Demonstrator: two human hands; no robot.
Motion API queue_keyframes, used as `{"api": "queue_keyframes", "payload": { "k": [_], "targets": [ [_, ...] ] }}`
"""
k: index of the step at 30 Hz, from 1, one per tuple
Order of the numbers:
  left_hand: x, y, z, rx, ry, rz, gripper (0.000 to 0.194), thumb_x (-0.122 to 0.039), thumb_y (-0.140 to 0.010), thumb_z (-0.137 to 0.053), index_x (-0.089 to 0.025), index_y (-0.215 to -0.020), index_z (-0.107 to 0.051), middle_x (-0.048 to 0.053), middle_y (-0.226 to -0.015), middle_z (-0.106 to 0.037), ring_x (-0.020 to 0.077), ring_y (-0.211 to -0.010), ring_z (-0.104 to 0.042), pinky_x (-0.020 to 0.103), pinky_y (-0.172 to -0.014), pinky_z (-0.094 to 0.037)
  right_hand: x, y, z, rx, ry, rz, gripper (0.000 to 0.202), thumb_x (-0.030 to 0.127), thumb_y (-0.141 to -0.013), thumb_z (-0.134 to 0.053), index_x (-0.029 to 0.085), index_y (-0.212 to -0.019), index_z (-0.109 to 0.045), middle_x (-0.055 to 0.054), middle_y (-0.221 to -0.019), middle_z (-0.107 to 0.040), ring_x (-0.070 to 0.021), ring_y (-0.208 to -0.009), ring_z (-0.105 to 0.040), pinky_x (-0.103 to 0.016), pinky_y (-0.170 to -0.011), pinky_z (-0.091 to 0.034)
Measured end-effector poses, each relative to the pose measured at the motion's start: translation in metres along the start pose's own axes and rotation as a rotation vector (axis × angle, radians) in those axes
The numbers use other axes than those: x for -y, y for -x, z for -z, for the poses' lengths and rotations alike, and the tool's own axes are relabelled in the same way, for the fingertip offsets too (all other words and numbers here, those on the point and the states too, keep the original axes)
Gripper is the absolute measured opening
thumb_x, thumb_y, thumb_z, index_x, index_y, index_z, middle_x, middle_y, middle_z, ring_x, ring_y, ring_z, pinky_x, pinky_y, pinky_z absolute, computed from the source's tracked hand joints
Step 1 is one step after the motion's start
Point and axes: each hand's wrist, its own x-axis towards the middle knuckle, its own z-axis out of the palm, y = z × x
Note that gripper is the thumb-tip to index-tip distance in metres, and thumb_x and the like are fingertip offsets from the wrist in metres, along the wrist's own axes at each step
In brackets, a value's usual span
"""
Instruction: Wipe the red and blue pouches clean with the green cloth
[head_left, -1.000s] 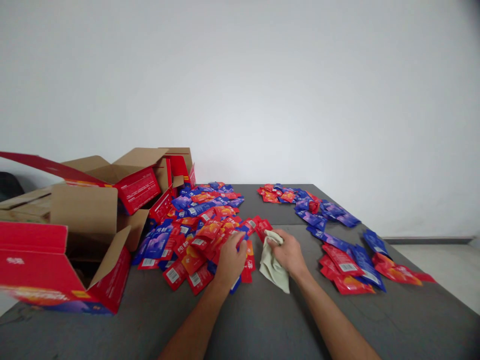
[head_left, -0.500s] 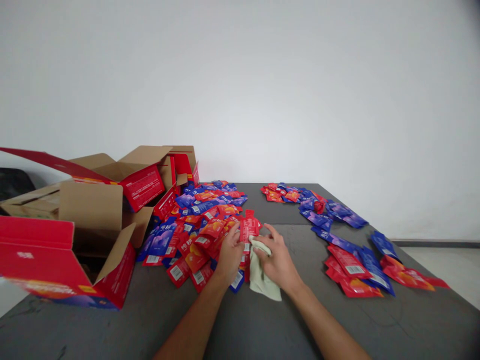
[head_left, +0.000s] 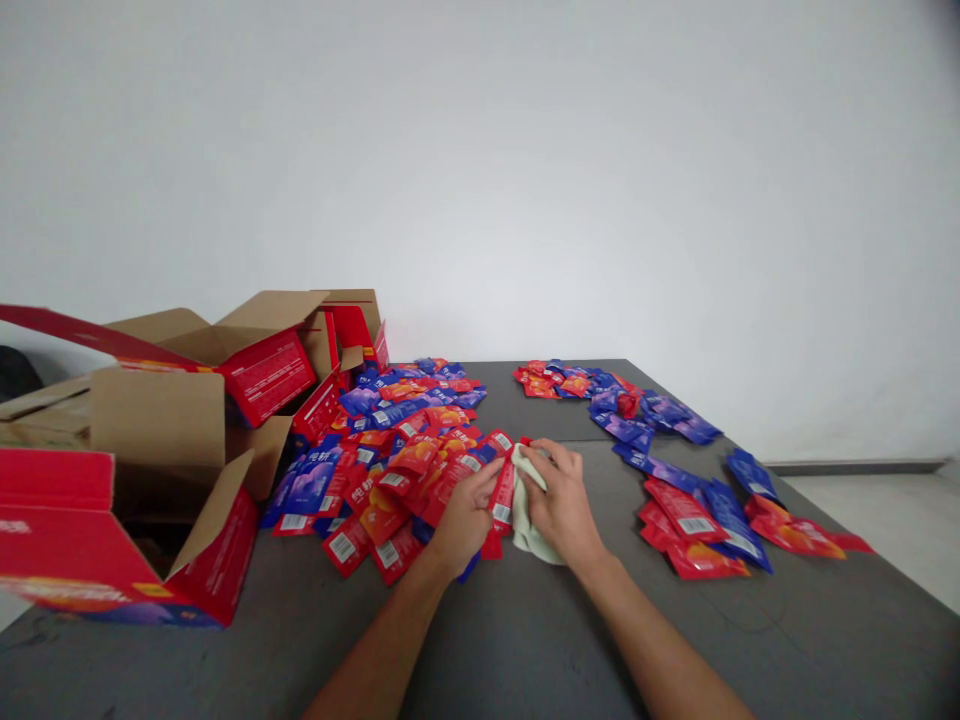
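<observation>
Near the middle of the table, my left hand (head_left: 466, 520) is closed on the left side of a red pouch (head_left: 503, 497) with a white barcode label. My right hand (head_left: 559, 497) grips a pale green cloth (head_left: 529, 520) and presses it against the pouch's right edge. The cloth hangs down below my fingers. Just left of my left hand lies a large heap of red and blue pouches (head_left: 382, 505), some with barcodes facing up. The tips of my right fingers are partly hidden by the cloth.
Open red cardboard boxes (head_left: 247, 530) with brown insides stand on the left. More red and blue pouches (head_left: 694, 525) lie along the right side of the dark table (head_left: 555, 650), and another group (head_left: 555, 380) is at the back. A white wall rises behind.
My left hand has closed on the red pouch, which now shows a different side and tilts. My right hand and the cloth have moved slightly up against its edge. The view has shifted a little.
</observation>
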Motion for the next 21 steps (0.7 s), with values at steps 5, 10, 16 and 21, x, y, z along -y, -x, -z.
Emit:
{"api": "queue_keyframes", "payload": {
  "k": [5, 10, 16, 21],
  "targets": [
    [-0.003, 0.000, 0.000, -0.026, -0.023, -0.018, 0.081, -0.001, -0.053, -0.053, -0.021, -0.131, -0.062, 0.012, -0.124, -0.070, 0.0292, -0.106, -0.068, 0.032, -0.075, -0.056, 0.004, 0.000, 0.000, 0.035, 0.001, 0.006, 0.041, 0.010, -0.091, -0.048, 0.021, -0.128, -0.061, -0.011, -0.129, -0.058, -0.0271, -0.115, -0.050, -0.045, -0.098, -0.039],
    [0.003, -0.005, 0.011, -0.132, 0.030, -0.092, 0.082, 0.000, -0.053, -0.054, -0.022, -0.132, -0.059, 0.011, -0.126, -0.069, 0.0270, -0.114, -0.065, 0.037, -0.092, -0.052, 0.028, 0.007, -0.006, 0.238, -0.099, 0.119, 0.054, 0.000, -0.083, -0.048, 0.023, -0.129, -0.062, -0.009, -0.129, -0.059, -0.0246, -0.112, -0.051, -0.040, -0.095, -0.041],
    [0.003, -0.007, 0.010, -0.191, 0.072, -0.111, 0.079, -0.001, -0.054, -0.058, -0.022, -0.130, -0.061, 0.010, -0.125, -0.069, 0.0258, -0.109, -0.067, 0.031, -0.084, -0.053, 0.033, 0.008, -0.007, 0.239, -0.156, 0.089, 0.049, 0.000, -0.082, -0.050, 0.026, -0.120, -0.067, -0.008, -0.122, -0.060, -0.0244, -0.110, -0.051, -0.040, -0.094, -0.044],
    [-0.007, -0.006, 0.007, -0.327, 0.100, -0.086, 0.076, -0.003, -0.056, -0.060, -0.022, -0.130, -0.060, 0.009, -0.121, -0.070, 0.0224, -0.094, -0.070, 0.026, -0.071, -0.053, 0.021, 0.005, -0.003, -0.016, -0.173, -0.126, 0.030, 0.015, -0.087, -0.058, 0.024, -0.116, -0.065, -0.011, -0.121, -0.059, -0.0271, -0.112, -0.052, -0.046, -0.097, -0.045]
  ]
}}
